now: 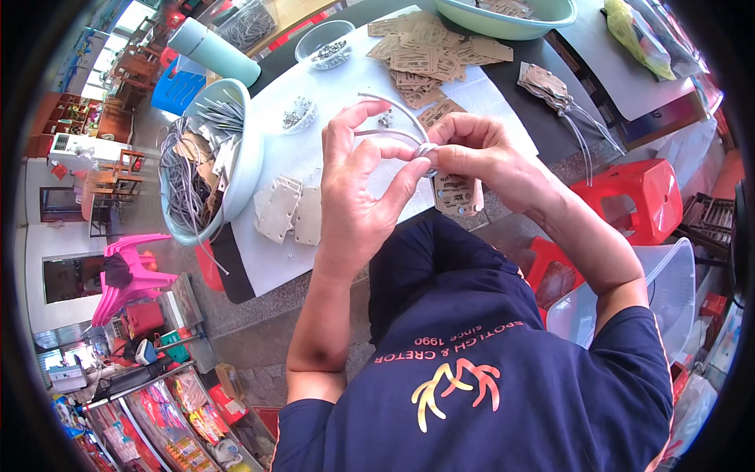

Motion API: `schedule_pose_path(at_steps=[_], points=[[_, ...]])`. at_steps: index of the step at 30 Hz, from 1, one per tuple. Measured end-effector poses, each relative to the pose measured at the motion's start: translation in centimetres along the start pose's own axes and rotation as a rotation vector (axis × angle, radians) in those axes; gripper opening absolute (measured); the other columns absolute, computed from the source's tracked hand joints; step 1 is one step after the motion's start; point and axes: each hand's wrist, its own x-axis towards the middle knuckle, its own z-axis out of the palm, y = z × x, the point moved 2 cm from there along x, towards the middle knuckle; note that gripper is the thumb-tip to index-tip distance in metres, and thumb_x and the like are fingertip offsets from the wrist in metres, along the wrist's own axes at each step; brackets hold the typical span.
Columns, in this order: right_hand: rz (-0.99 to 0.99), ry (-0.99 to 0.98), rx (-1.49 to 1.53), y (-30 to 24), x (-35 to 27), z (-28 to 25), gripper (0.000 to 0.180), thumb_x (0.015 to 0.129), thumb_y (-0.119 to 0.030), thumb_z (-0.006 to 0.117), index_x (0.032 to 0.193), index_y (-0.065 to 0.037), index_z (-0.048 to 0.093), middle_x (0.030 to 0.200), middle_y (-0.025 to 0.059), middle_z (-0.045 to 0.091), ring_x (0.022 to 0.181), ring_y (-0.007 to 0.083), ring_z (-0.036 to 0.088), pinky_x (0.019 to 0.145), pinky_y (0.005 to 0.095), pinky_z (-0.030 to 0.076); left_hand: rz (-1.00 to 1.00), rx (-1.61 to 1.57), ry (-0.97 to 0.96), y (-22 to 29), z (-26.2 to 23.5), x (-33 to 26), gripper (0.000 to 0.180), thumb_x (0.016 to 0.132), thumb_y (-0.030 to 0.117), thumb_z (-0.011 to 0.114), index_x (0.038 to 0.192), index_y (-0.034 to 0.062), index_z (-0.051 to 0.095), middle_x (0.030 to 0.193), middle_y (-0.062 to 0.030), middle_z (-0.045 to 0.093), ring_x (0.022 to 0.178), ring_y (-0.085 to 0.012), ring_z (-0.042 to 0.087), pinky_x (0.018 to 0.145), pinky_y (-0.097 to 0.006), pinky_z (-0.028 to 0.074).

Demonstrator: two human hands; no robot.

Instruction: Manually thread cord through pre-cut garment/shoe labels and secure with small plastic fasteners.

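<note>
A thin grey cord [409, 112] loops up between my hands above the near side of the table. My left hand [363, 179] is closed on the cord, thumb and forefinger pinched together where it crosses. My right hand [481, 151] pinches the same crossing from the right, its fingertips touching the left thumb. Below the fingers hangs a brown printed cardboard tag [458, 194], seemingly on this cord; the join is hidden by the fingers. Plain greyish cardboard tags [285, 211] lie on the white sheet beside my left wrist.
A pale blue basin [250, 169] of grey cords and cardboard stands left. Small clear bowls [324, 35] hold metal bits. Brown tags [429, 59] are heaped at the far side, near a green basin [503, 25]. A corded tag bundle [544, 85] lies right, above red stools [641, 200].
</note>
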Motion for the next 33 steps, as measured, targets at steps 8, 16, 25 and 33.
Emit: schedule_pose_path(at_steps=[8, 16, 25, 33], points=[[-0.006, -0.037, 0.043, 0.2, 0.1, -0.4, 0.016, 0.088, -0.015, 0.068, 0.098, -0.003, 0.067, 0.087, 0.0004, 0.062, 0.071, 0.0045, 0.058, 0.054, 0.0187, 0.047, 0.085, 0.030, 0.009, -0.2, 0.1, 0.7, 0.012, 0.074, 0.002, 0.069, 0.084, 0.0046, 0.062, 0.139, -0.0233, 0.045, 0.136, -0.0385, 0.037, 0.108, -0.047, 0.033], [-0.188, -0.180, 0.278, 1.0, 0.8, -0.1, 0.015, 0.089, -0.014, 0.067, 0.098, -0.002, 0.069, 0.114, 0.0010, 0.054, 0.102, 0.0111, 0.053, 0.092, 0.0260, 0.040, 0.055, -0.143, 0.026, -0.7, 0.3, 0.5, 0.009, 0.080, 0.002, 0.064, 0.089, 0.0028, 0.061, 0.138, -0.0239, 0.044, 0.134, -0.0364, 0.040, 0.108, -0.045, 0.034], [-0.151, -0.022, 0.343, 1.9, 0.9, 0.3, 0.021, 0.094, -0.018, 0.061, 0.106, -0.002, 0.068, 0.117, -0.0004, 0.056, 0.096, 0.0063, 0.054, 0.088, 0.0254, 0.042, -0.031, -0.214, 0.266, -0.6, 1.4, 0.3, 0.009, 0.087, 0.008, 0.065, 0.091, 0.0019, 0.059, 0.135, -0.0220, 0.041, 0.130, -0.0384, 0.041, 0.108, -0.050, 0.029], [-0.177, 0.190, 0.277, 1.9, 1.1, 1.0, 0.020, 0.093, -0.018, 0.062, 0.100, -0.001, 0.070, 0.111, 0.0023, 0.060, 0.094, 0.0062, 0.056, 0.083, 0.0236, 0.045, 0.200, 0.491, 0.201, 0.6, 1.1, 0.3, 0.011, 0.079, 0.009, 0.071, 0.088, 0.0086, 0.065, 0.102, -0.0059, 0.059, 0.113, -0.0285, 0.053, 0.098, -0.045, 0.030]])
